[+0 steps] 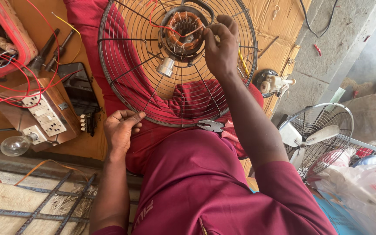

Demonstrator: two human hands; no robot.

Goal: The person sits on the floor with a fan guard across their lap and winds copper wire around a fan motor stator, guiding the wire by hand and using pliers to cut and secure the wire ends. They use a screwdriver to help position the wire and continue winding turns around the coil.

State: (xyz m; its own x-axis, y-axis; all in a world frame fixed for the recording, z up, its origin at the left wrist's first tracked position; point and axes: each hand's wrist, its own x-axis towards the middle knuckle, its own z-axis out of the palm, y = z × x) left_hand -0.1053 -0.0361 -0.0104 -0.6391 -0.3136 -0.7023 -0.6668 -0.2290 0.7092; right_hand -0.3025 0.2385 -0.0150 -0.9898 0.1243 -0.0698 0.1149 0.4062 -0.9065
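A round wire fan guard (122, 82) lies on my lap over dark red cloth. At its centre sits a fan motor (186, 30) with bare copper windings and a metal shaft (166, 67). My right hand (220, 45) reaches over the guard and pinches something thin at the motor's right edge; what it holds is too small to tell. My left hand (120, 126) grips the guard's lower left rim. Red wires (155, 13) run from the motor.
Pliers with red handles (216, 127) lie on my lap under the guard. A wooden switch board (44, 113) with a bulb (16, 145) and red wires sits left. Screwdrivers (51, 52) lie on cardboard. Another fan (316, 135) stands right.
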